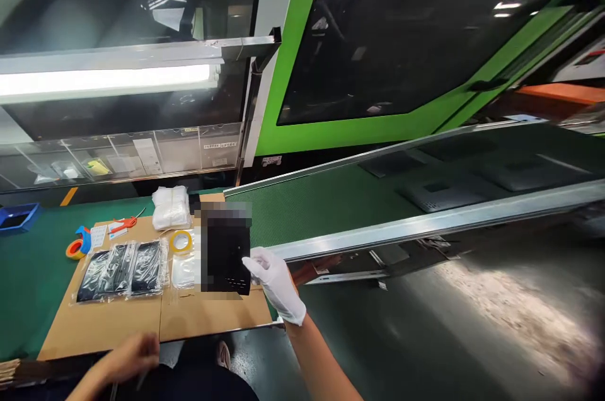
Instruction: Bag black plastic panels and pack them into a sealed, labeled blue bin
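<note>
My right hand (276, 281), in a white glove, grips a flat black plastic panel (227, 256) by its right edge, thumb on the near face. The panel is held up over the cardboard-covered table, beside the conveyor's end; pixelation covers its left and top edges. Small slots line its lower edge. My left hand (135, 357) is bare and blurred at the table's front edge, its fingers apparently curled; whether it holds anything is unclear. Nearby, several black parts in clear plastic bags (123, 270) lie on the cardboard (113, 325). A yellow tape roll (180, 241) lies right of them.
A green conveyor belt (302, 205) with metal rails runs right, carrying several dark panels (439, 194). A stack of clear bags (171, 209), red-handled cutters (123, 223), a blue tape dispenser (84, 240) and a blue tray (19, 217) are on the table. A lamp (108, 81) hangs above.
</note>
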Action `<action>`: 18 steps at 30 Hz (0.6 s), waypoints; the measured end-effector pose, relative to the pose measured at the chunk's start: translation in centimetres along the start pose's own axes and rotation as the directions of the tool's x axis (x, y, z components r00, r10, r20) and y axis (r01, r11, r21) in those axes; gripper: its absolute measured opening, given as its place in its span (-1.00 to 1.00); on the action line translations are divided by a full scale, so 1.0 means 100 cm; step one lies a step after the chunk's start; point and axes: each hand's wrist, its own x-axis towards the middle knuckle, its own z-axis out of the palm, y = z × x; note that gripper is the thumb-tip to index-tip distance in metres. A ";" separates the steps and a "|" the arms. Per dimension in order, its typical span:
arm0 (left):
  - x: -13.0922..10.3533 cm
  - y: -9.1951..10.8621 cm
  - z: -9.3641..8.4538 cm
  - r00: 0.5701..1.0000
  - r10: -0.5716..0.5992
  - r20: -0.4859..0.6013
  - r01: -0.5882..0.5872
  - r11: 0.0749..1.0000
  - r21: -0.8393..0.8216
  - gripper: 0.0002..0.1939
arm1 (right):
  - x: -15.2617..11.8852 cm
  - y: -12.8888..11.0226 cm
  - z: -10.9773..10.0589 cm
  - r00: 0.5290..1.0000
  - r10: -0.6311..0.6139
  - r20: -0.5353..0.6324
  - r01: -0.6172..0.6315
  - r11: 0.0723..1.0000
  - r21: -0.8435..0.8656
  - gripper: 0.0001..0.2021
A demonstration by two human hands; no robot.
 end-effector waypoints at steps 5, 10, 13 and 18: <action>0.033 0.087 -0.041 0.925 0.221 -0.308 -0.299 0.926 -0.232 -0.49 | 0.002 0.009 0.000 0.999 -0.013 0.033 0.013 1.000 0.024 -0.51; 0.029 0.159 -0.038 0.782 0.533 -0.322 -0.582 0.443 -0.682 -0.07 | 0.000 0.017 0.033 0.973 0.044 0.229 -0.081 0.985 0.154 -0.53; 0.020 0.158 -0.028 0.779 0.579 -0.243 -0.506 0.350 -0.788 0.00 | -0.005 0.014 0.062 0.931 0.057 0.361 -0.126 0.977 0.171 -0.53; -0.006 0.120 -0.028 0.748 0.645 -0.154 -0.409 0.266 -0.873 0.22 | -0.021 0.003 0.114 0.873 0.073 0.481 -0.154 0.979 0.130 -0.50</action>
